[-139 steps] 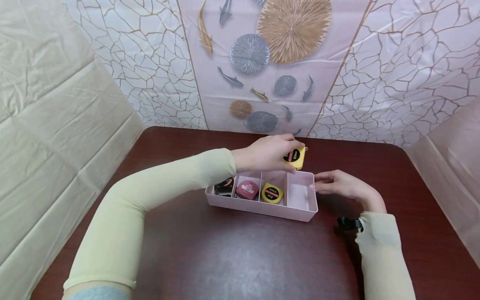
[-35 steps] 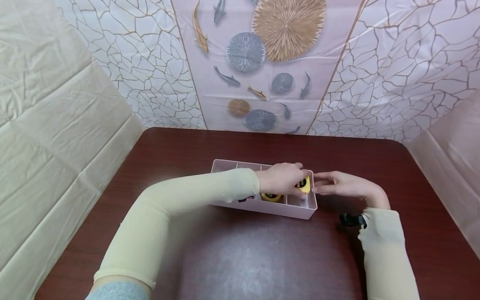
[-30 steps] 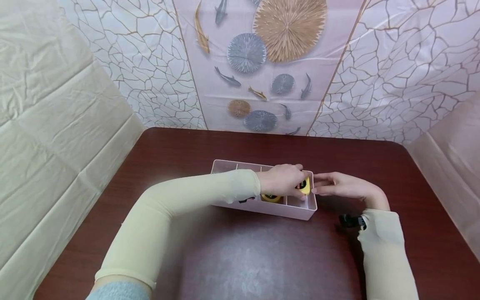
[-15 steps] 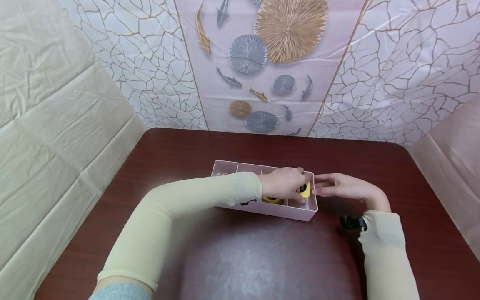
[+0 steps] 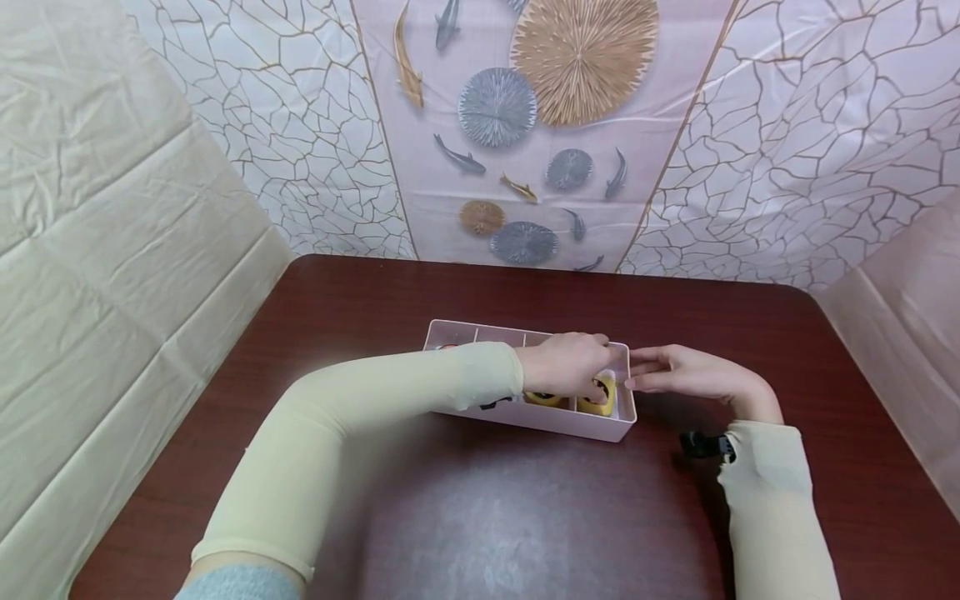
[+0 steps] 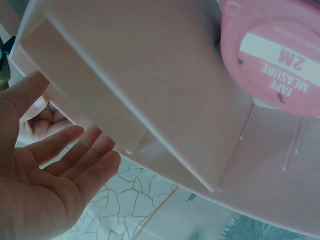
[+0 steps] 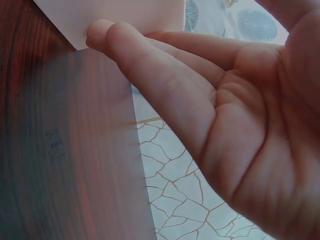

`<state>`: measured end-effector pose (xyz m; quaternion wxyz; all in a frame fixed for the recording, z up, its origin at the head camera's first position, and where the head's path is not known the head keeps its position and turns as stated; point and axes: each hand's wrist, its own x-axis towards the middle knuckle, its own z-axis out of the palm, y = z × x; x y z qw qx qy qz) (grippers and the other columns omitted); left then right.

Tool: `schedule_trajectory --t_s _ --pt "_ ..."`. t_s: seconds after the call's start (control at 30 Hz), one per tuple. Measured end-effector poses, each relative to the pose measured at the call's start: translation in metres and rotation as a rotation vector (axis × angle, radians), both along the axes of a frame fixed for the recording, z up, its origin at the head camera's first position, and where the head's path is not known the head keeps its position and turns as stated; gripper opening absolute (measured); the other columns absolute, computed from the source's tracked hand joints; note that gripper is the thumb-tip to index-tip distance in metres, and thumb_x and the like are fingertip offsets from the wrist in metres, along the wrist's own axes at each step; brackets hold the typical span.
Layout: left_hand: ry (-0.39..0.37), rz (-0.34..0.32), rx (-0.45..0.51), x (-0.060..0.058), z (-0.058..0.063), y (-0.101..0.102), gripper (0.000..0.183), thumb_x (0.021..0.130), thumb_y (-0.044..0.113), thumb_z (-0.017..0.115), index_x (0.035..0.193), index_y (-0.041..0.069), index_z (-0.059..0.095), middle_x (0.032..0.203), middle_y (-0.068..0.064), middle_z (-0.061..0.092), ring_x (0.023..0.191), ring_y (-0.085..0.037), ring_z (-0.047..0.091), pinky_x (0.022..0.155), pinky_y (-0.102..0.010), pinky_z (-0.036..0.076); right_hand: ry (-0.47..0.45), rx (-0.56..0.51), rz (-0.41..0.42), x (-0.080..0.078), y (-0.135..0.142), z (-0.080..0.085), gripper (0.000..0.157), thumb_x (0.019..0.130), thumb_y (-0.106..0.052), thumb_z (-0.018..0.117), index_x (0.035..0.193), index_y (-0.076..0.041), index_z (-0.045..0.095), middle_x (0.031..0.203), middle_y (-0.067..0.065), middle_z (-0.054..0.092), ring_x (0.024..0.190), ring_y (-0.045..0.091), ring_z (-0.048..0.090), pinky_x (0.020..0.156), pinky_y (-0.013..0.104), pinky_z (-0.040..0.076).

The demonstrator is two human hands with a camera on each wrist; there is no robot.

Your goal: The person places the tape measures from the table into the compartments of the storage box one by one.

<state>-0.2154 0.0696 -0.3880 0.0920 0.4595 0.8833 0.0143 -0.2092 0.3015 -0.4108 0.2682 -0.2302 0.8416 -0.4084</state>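
A pale pink tray with dividers [image 5: 536, 423] sits on the table in the head view. My left hand [image 5: 566, 364] is over its right end, fingers relaxed and slightly bent, thumb close to a yellow tape measure [image 5: 597, 408] lying in the rightmost compartment. Another yellow tape measure [image 5: 542, 400] shows partly below the wrist, one compartment to the left. In the left wrist view a pink tape measure [image 6: 272, 65] fills much of the upper right corner. With fingers extended, my right hand [image 5: 693, 372] touches the tray's right end wall.
The dark reddish-brown table [image 5: 480, 508] surrounds the tray. My left sleeve [image 5: 390, 383] covers part of the tray's left compartments, where a bit of red-rimmed item [image 5: 447, 347] peeks out. A patterned cloth [image 5: 300, 125] hangs behind the table.
My left hand has carried the yellow tape measure from above the tray down into the rightmost compartment and let go of it. The right hand stays at the end wall.
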Motion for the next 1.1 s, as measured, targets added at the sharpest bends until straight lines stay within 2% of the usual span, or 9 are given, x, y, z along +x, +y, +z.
schedule_trajectory --t_s 0.1,0.3,0.57,0.83,1.1 --pt "-0.002 0.010 -0.003 0.001 0.006 -0.003 0.053 0.090 0.042 0.076 0.133 0.015 0.061 0.106 0.002 0.057 0.089 -0.011 0.059 0.073 -0.031 0.053 -0.013 -0.008 -0.006 0.001 0.000 0.001 0.061 0.098 -0.019 0.066 0.143 0.014 0.043 0.140 0.027 0.055 0.115 0.013 0.061 0.092 0.019 0.048" --pt "0.024 0.018 0.010 -0.003 0.016 -0.006 0.056 0.094 0.039 0.072 0.142 0.015 0.057 0.121 0.000 0.060 0.102 -0.011 0.060 0.079 -0.030 0.054 -0.065 -0.040 -0.020 0.001 0.001 0.002 0.064 0.099 -0.022 0.066 0.147 0.011 0.040 0.141 0.026 0.054 0.115 0.011 0.062 0.092 0.022 0.050" --pt "0.058 0.061 0.019 -0.005 0.025 -0.017 0.049 0.096 0.037 0.069 0.139 0.016 0.060 0.125 0.001 0.061 0.109 -0.013 0.061 0.079 -0.033 0.056 -0.057 -0.009 -0.036 0.001 0.001 0.001 0.067 0.098 -0.025 0.067 0.147 0.011 0.039 0.140 0.025 0.055 0.114 0.011 0.062 0.091 0.022 0.050" --pt "0.069 0.083 0.048 -0.008 0.023 -0.047 0.047 0.095 0.037 0.069 0.136 0.015 0.062 0.120 -0.001 0.063 0.103 -0.014 0.063 0.073 -0.034 0.056 -0.084 -0.032 -0.052 0.002 0.000 0.000 0.066 0.098 -0.021 0.066 0.145 0.015 0.038 0.132 0.026 0.061 0.111 0.014 0.064 0.090 0.023 0.052" --pt "0.064 0.141 0.094 -0.012 0.024 -0.081 0.047 0.096 0.036 0.069 0.136 0.014 0.063 0.121 -0.003 0.064 0.104 -0.015 0.065 0.077 -0.035 0.057 -0.098 -0.009 -0.076 0.004 -0.001 0.000 0.068 0.097 -0.022 0.066 0.146 0.016 0.037 0.133 0.027 0.060 0.115 0.022 0.064 0.093 0.030 0.054"
